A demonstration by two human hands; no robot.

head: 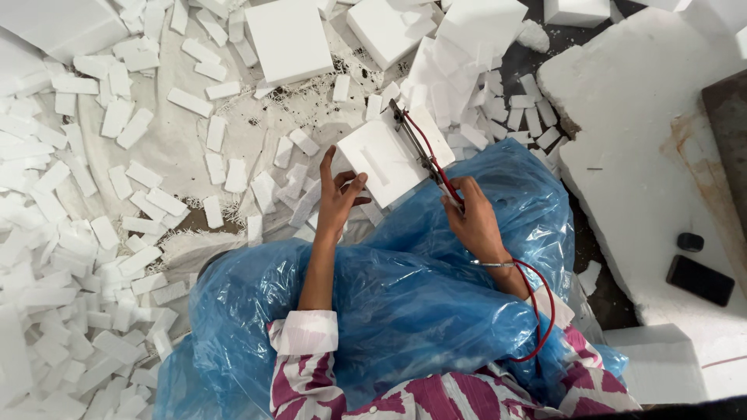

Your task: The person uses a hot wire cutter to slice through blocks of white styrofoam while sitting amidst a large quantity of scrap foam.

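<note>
Everything here I place against the white square foam block with a shallow slot in its face (385,159), which sits tilted just above my lap.

Far to the left of that block, small white rectangular foam offcuts (74,257) lie heaped and scattered over a pale cloth sheet (167,144). Up and to the left of the block lies a larger flat white foam slab (288,39).

My left hand (336,198) is at the block's lower left corner. Its fingers are spread and loosely curled, the fingertips touching the block's edge rather than clamped around it.

Below the block, a crumpled blue translucent plastic sheet (405,303) covers my lap, and both forearms rest across it.

Along the block's right edge runs a thin dark metal cutting tool with a red cord (424,152), lying against the foam. My right hand (471,218) is at the block's lower right, fingers closed around the tool's near end. The red cord loops from there down past my wrist, where a thin metal bangle (492,264) sits.

Well to the right of the block, a big worn white foam board (646,148) lies flat, with a black rectangular phone (699,280) and a small black rounded object (689,242) resting on it.
</note>
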